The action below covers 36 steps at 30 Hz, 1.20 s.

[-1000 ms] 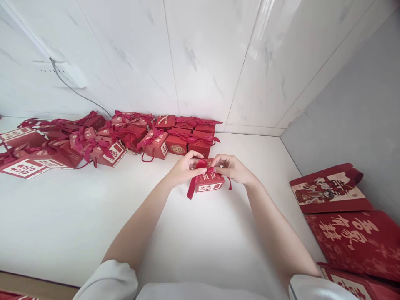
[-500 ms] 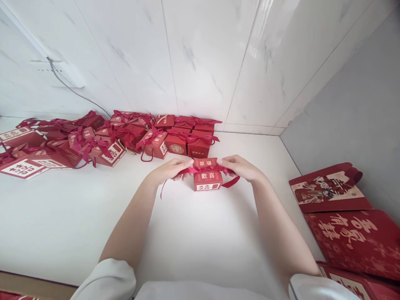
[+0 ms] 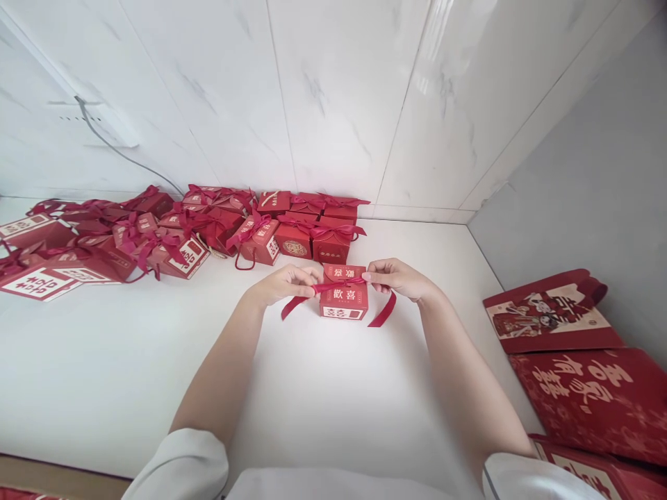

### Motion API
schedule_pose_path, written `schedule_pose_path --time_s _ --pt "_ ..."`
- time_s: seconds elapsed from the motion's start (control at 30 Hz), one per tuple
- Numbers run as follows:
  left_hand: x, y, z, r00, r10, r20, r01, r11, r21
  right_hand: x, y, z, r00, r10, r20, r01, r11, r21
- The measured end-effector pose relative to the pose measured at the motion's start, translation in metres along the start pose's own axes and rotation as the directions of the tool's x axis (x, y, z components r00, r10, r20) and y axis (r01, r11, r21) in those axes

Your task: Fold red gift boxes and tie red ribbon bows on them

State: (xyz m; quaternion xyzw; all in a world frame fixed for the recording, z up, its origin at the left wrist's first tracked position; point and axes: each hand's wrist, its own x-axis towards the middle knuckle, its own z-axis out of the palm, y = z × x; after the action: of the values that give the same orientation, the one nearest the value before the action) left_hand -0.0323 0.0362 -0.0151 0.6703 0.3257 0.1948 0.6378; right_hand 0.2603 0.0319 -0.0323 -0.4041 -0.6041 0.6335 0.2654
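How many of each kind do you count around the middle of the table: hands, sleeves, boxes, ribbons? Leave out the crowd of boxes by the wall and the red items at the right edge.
Hands: 2 (left hand, right hand)
Sleeves: 2 (left sleeve, right sleeve)
Boxes: 1 (red box)
Ribbons: 1 (red ribbon)
Total: 6

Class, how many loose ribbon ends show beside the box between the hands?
2: the left ribbon end, below the left hand, and the right ribbon end, below the right hand, flanking the red box.
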Motion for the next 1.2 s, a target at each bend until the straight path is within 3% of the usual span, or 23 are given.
schedule_pose_path --time_s 0.1,0.3,0.5,0.67,0.87,1.2 --pt "0.006 0.003 0.012 0.991 0.108 -0.084 -0.114 0.990 -0.079 0.002 0.000 0.003 1.000 -0.013 0.008 0.012 1.000 0.023" --pt "0.019 -0.011 0.026 0.985 -0.013 -0.173 -0.039 0.956 -0.292 -0.001 -0.005 0.003 0.998 -0.061 0.019 0.060 0.998 0.037" --pt "0.021 -0.001 0.030 0.966 -0.059 -0.253 0.013 0.984 -0.180 -0.004 -0.014 0.015 0.976 -0.204 -0.073 0.212 0.970 0.116" --pt "0.020 0.009 0.037 0.968 -0.015 -0.252 -0.010 0.995 -0.101 0.004 -0.008 0.028 0.978 -0.206 -0.042 0.210 0.952 0.224" --pt "0.022 0.008 0.040 0.947 0.025 -0.319 -0.059 0.993 -0.098 0.009 -0.002 0.031 0.973 -0.200 -0.114 0.220 0.953 0.207" --pt "0.025 0.009 0.043 0.944 -0.046 -0.327 -0.012 0.985 -0.173 0.013 0.002 0.030 0.981 -0.149 -0.127 0.175 0.959 0.221"
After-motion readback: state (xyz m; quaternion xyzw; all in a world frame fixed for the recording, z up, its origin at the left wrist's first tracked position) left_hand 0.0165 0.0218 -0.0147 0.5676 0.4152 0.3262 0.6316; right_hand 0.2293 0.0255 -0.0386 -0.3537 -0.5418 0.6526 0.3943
